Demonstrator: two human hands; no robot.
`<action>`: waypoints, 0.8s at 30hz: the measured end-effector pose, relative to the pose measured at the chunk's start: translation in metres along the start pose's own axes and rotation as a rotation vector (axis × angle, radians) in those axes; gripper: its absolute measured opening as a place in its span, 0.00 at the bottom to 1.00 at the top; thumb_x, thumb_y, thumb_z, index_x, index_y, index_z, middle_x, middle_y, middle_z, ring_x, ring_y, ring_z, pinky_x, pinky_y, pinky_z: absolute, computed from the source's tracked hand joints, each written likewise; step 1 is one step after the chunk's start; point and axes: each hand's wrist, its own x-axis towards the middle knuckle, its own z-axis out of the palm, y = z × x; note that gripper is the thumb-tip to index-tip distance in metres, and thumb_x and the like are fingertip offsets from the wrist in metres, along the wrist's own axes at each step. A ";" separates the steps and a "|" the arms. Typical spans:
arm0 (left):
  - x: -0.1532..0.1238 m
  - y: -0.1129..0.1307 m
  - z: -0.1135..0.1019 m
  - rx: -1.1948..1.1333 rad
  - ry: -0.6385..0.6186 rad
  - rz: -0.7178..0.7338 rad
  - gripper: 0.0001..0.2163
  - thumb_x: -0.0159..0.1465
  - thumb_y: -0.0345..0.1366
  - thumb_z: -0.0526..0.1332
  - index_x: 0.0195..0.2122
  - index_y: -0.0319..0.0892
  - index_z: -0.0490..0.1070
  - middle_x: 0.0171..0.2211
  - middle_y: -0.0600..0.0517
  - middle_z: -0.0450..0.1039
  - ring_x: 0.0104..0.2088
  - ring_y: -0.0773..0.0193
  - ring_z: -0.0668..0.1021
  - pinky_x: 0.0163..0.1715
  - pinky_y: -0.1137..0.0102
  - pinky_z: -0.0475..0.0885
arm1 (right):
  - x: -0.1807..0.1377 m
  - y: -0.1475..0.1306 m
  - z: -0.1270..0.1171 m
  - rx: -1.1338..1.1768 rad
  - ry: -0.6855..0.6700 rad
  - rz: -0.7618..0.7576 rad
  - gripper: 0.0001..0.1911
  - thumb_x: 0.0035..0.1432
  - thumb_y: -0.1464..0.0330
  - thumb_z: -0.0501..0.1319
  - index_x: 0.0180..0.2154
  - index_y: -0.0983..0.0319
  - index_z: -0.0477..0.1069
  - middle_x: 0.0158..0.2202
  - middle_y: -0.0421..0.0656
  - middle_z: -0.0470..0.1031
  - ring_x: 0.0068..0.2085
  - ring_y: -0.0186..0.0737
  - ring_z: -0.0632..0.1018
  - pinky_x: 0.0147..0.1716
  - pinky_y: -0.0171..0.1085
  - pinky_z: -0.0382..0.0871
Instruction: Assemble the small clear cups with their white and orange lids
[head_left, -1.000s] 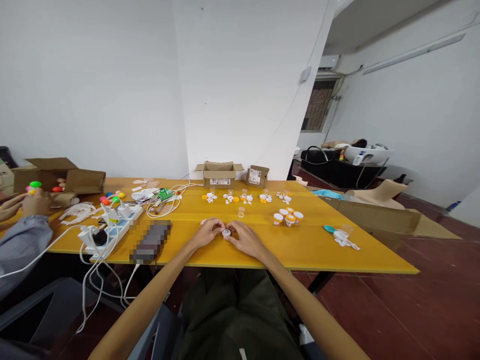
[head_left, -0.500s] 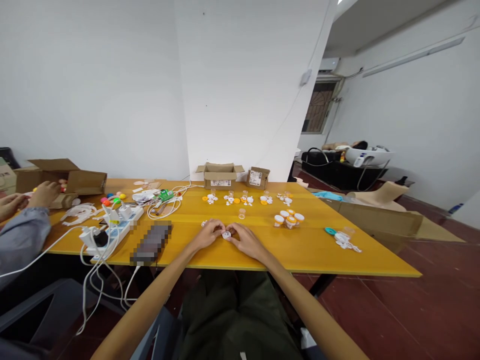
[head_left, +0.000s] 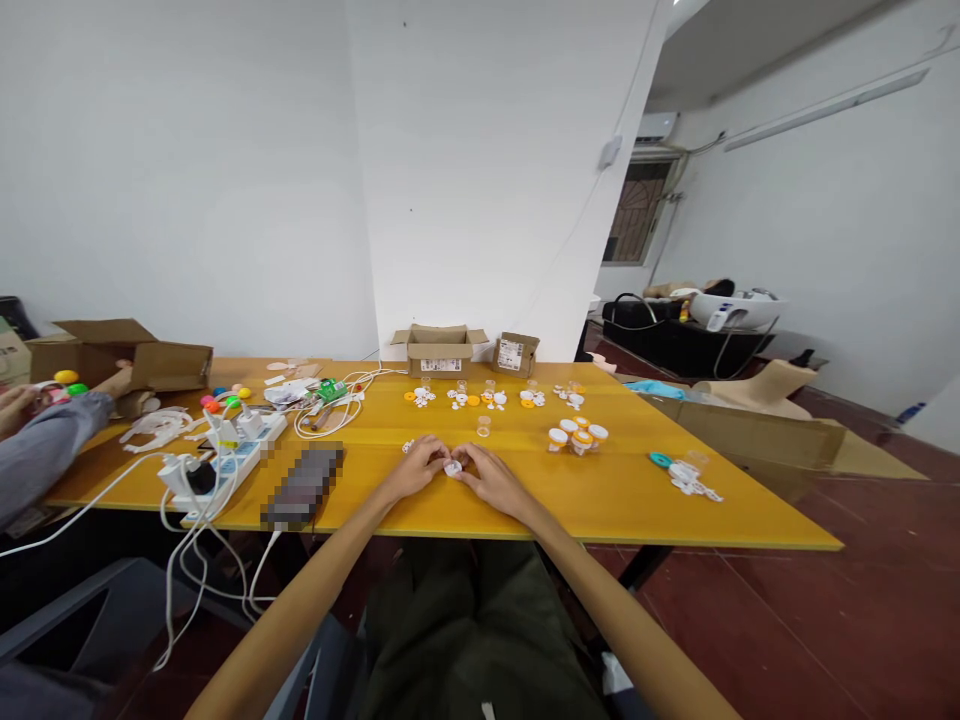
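A small round white plastic part (head_left: 452,468) is pinched between my two hands just above the near part of the table. My left hand (head_left: 417,466) grips its left side with fingers closed. On the other side my right hand (head_left: 489,474) holds it between thumb and fingers. Its exact kind is too small to make out. Small white pieces (head_left: 407,446) lie partly hidden behind my left hand. A clear plastic cup (head_left: 484,427) stands just beyond my hands. To the right is a cluster of clear containers with white and orange tops (head_left: 578,437).
Along the back sit groups of white and yellow parts (head_left: 465,400) and two cardboard boxes (head_left: 437,354). A teal ring (head_left: 661,460) lies with white pieces at right. At left are a power strip (head_left: 225,465), cables, a blurred phone (head_left: 303,487) and a co-worker's sleeve (head_left: 56,450).
My hands stay almost in the same place around the white part. At far left the co-worker's arm has shifted, one hand reaching deeper into the box, and colored balls now show near it.
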 end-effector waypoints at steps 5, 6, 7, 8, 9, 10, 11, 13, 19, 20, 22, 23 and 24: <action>0.000 0.001 0.000 0.018 -0.003 -0.006 0.06 0.64 0.32 0.60 0.29 0.44 0.72 0.33 0.51 0.72 0.40 0.58 0.73 0.46 0.65 0.67 | 0.000 0.003 0.000 0.015 -0.004 -0.012 0.08 0.59 0.72 0.61 0.42 0.56 0.70 0.40 0.41 0.77 0.44 0.43 0.78 0.47 0.40 0.71; 0.000 0.001 0.000 0.018 -0.002 -0.006 0.06 0.64 0.32 0.60 0.30 0.44 0.72 0.33 0.51 0.72 0.40 0.58 0.73 0.47 0.65 0.67 | 0.000 0.003 0.000 0.015 -0.006 -0.012 0.08 0.59 0.72 0.61 0.42 0.56 0.70 0.40 0.41 0.77 0.44 0.43 0.78 0.47 0.41 0.71; 0.000 0.001 0.000 0.017 -0.002 -0.007 0.06 0.64 0.32 0.60 0.30 0.44 0.72 0.33 0.51 0.72 0.40 0.58 0.73 0.47 0.65 0.67 | 0.000 0.003 0.000 0.014 -0.007 -0.011 0.08 0.59 0.72 0.61 0.42 0.56 0.70 0.40 0.41 0.77 0.44 0.43 0.78 0.47 0.41 0.71; 0.000 0.002 -0.001 0.017 -0.002 -0.007 0.05 0.64 0.32 0.60 0.30 0.44 0.73 0.33 0.51 0.72 0.40 0.58 0.73 0.47 0.64 0.67 | 0.000 0.003 0.000 0.013 -0.007 -0.012 0.08 0.59 0.72 0.61 0.41 0.56 0.70 0.40 0.41 0.77 0.44 0.43 0.78 0.47 0.41 0.71; -0.001 0.002 -0.001 0.015 -0.002 -0.008 0.05 0.64 0.32 0.60 0.30 0.44 0.73 0.33 0.51 0.72 0.41 0.58 0.73 0.47 0.64 0.68 | 0.000 0.003 0.000 0.011 -0.006 -0.014 0.08 0.59 0.72 0.61 0.41 0.56 0.70 0.40 0.41 0.77 0.44 0.43 0.78 0.47 0.41 0.71; -0.001 0.002 -0.001 0.013 -0.003 -0.007 0.05 0.64 0.32 0.61 0.30 0.44 0.73 0.33 0.51 0.72 0.41 0.58 0.73 0.47 0.64 0.68 | 0.000 0.003 0.000 0.009 -0.004 -0.017 0.08 0.59 0.72 0.61 0.41 0.56 0.70 0.40 0.42 0.77 0.43 0.43 0.78 0.46 0.41 0.71; -0.001 0.002 -0.001 0.011 -0.004 -0.007 0.05 0.63 0.32 0.61 0.30 0.44 0.73 0.33 0.51 0.72 0.41 0.58 0.73 0.47 0.64 0.68 | 0.000 0.003 0.000 0.006 -0.001 -0.019 0.08 0.59 0.72 0.61 0.41 0.56 0.70 0.40 0.42 0.77 0.43 0.43 0.78 0.46 0.41 0.71; 0.000 0.001 -0.001 0.006 -0.003 -0.004 0.05 0.63 0.31 0.61 0.30 0.44 0.73 0.33 0.51 0.72 0.41 0.58 0.73 0.48 0.64 0.68 | 0.000 0.002 0.000 0.001 0.005 -0.022 0.08 0.59 0.72 0.61 0.41 0.56 0.70 0.40 0.41 0.78 0.43 0.43 0.78 0.46 0.41 0.72; 0.000 0.000 0.000 0.013 0.005 0.004 0.04 0.62 0.31 0.62 0.30 0.44 0.74 0.32 0.51 0.73 0.40 0.59 0.74 0.48 0.64 0.68 | -0.001 0.000 -0.001 0.015 -0.009 -0.014 0.08 0.60 0.72 0.61 0.41 0.56 0.70 0.41 0.42 0.78 0.44 0.43 0.78 0.47 0.41 0.71; 0.000 0.000 0.000 0.016 0.006 0.004 0.04 0.62 0.32 0.62 0.30 0.44 0.74 0.32 0.51 0.73 0.40 0.59 0.74 0.48 0.64 0.68 | -0.001 0.000 -0.002 0.016 -0.011 -0.015 0.07 0.60 0.72 0.61 0.41 0.56 0.70 0.41 0.42 0.78 0.44 0.43 0.78 0.47 0.41 0.71; 0.000 0.000 0.000 0.023 0.005 0.004 0.04 0.62 0.33 0.62 0.31 0.44 0.74 0.32 0.51 0.73 0.39 0.58 0.74 0.47 0.64 0.69 | 0.000 0.000 -0.002 0.021 -0.016 -0.019 0.07 0.60 0.72 0.61 0.42 0.56 0.70 0.41 0.42 0.78 0.45 0.43 0.78 0.48 0.42 0.71; 0.000 -0.001 0.000 0.027 0.004 0.002 0.04 0.62 0.33 0.61 0.31 0.44 0.75 0.32 0.51 0.73 0.39 0.58 0.74 0.47 0.64 0.69 | 0.000 0.001 -0.001 0.024 -0.016 -0.022 0.07 0.60 0.72 0.61 0.42 0.56 0.70 0.41 0.42 0.78 0.45 0.43 0.78 0.48 0.42 0.71; -0.001 -0.001 -0.001 0.032 0.002 0.000 0.04 0.62 0.33 0.61 0.31 0.44 0.75 0.32 0.51 0.73 0.39 0.58 0.74 0.48 0.64 0.69 | 0.000 0.001 -0.001 0.026 -0.015 -0.024 0.07 0.60 0.71 0.61 0.42 0.56 0.71 0.41 0.42 0.78 0.45 0.43 0.78 0.48 0.41 0.71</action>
